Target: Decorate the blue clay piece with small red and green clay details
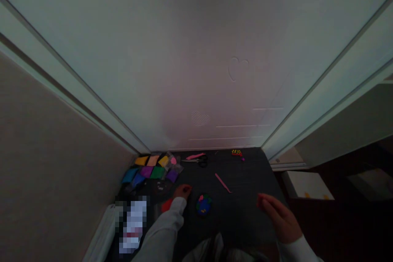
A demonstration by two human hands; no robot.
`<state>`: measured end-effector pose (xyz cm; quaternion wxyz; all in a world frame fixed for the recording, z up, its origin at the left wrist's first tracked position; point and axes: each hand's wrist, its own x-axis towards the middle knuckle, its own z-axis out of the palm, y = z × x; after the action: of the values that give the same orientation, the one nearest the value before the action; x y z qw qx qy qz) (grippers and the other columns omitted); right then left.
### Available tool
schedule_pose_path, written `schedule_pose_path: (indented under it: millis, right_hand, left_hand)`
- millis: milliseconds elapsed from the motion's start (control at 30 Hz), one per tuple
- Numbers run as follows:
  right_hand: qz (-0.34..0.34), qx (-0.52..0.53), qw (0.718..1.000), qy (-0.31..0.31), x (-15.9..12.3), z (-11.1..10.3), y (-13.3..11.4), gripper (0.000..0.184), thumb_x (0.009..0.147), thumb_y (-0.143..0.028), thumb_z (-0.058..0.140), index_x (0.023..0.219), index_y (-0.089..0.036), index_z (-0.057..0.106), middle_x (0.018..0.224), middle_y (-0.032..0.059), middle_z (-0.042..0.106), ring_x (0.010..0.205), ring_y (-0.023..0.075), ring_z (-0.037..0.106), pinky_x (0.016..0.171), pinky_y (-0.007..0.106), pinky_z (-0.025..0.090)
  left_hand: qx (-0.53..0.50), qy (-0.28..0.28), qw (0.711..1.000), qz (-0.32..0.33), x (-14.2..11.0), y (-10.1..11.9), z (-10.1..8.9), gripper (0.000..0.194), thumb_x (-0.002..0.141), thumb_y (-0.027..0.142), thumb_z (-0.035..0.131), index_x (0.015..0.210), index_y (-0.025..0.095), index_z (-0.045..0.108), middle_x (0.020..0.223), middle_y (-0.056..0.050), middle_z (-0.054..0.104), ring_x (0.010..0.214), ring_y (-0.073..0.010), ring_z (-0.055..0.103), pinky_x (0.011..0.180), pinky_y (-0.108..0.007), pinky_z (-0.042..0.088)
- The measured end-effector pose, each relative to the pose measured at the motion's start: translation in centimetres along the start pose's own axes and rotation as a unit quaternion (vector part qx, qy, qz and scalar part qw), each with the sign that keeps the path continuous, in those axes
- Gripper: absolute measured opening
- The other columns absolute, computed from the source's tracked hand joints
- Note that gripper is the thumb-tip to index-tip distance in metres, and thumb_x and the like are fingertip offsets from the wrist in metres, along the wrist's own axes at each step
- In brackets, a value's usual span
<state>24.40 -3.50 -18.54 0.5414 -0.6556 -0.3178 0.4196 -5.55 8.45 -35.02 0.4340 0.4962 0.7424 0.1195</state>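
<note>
The scene is very dim. My left hand [182, 191] reaches forward over a dark mat [245, 196], its fingers curled down near a red piece [166, 205]; whether it holds anything is not visible. A round dark disc with blue, green and pink bits [203, 204] lies just right of that hand. My right hand [278, 215] hovers above the mat at the right, fingers loosely extended and holding nothing. A pink stick-like tool [222, 182] lies between the hands, farther away.
Several coloured packets [152, 168] lie at the mat's far left. Scissors and a pink tool [196, 158] and a small yellow-red item [236, 153] rest by the white door [196, 69]. A pale box [307, 185] stands at right; a wall [46, 163] at left.
</note>
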Motion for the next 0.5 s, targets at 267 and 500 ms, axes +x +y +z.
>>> schedule_pose_path:
  millis: [267,500]
  right_hand:
    - [-0.007,0.013,1.000,0.014,1.5,-0.7,-0.1,0.028,0.051,-0.041,0.075,0.060,-0.018,0.064,0.061,0.0016,0.064,0.059,0.0143,0.057,0.058,0.025,0.047]
    - [0.003,0.064,0.997,0.032,2.0,-0.9,0.1,0.037,0.060,-0.054,0.065,0.065,-0.017,0.065,0.059,0.0030,0.063,0.055,0.0153,0.057,0.056,0.030,0.047]
  left_hand:
    - [-0.033,0.037,0.999,-0.011,-1.1,0.4,0.6,0.030,0.083,0.029,0.050,0.110,0.015,0.050,0.111,-0.008,0.054,0.093,-0.0198,0.056,0.077,-0.041,0.048]
    - [-0.046,0.018,0.998,-0.036,0.3,0.4,0.4,0.030,0.083,0.029,0.050,0.110,0.015,0.051,0.110,-0.008,0.055,0.093,-0.0202,0.056,0.077,-0.040,0.049]
